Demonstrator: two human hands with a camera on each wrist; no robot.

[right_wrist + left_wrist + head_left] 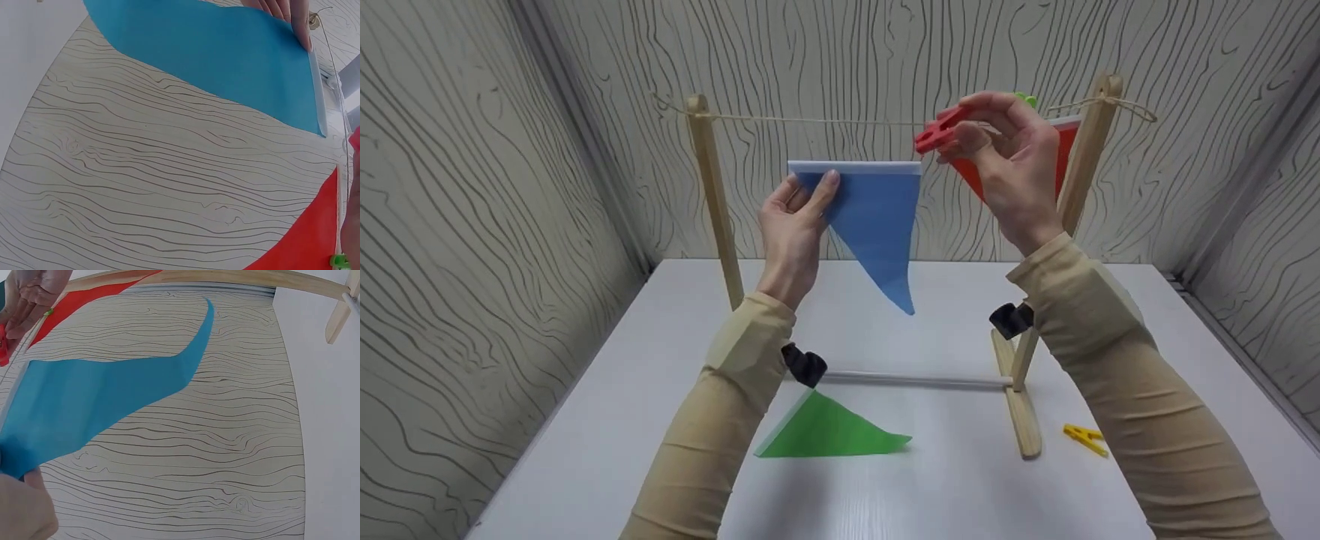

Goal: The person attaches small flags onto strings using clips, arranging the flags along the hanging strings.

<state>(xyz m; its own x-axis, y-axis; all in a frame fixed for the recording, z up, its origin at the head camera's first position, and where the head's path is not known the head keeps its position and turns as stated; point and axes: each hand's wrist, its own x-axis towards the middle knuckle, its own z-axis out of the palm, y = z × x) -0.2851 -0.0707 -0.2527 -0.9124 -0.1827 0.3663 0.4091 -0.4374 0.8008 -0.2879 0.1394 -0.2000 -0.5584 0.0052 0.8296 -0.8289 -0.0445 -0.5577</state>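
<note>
My left hand pinches a blue pennant flag near the left end of its white top edge, thumb in front. The flag hangs point down, just below a string tied between two wooden posts. In my right hand a red clothespin is pinched, close to the string and above the flag's right corner. Behind that hand a red flag hangs on the string, partly hidden; a green clothespin shows at its top. The right wrist view also shows the blue flag and red flag.
A green flag lies on the white table. To the right is a yellow clothespin, beside the stand's wooden foot. The left post and right post rise at either side; a rod runs low between them.
</note>
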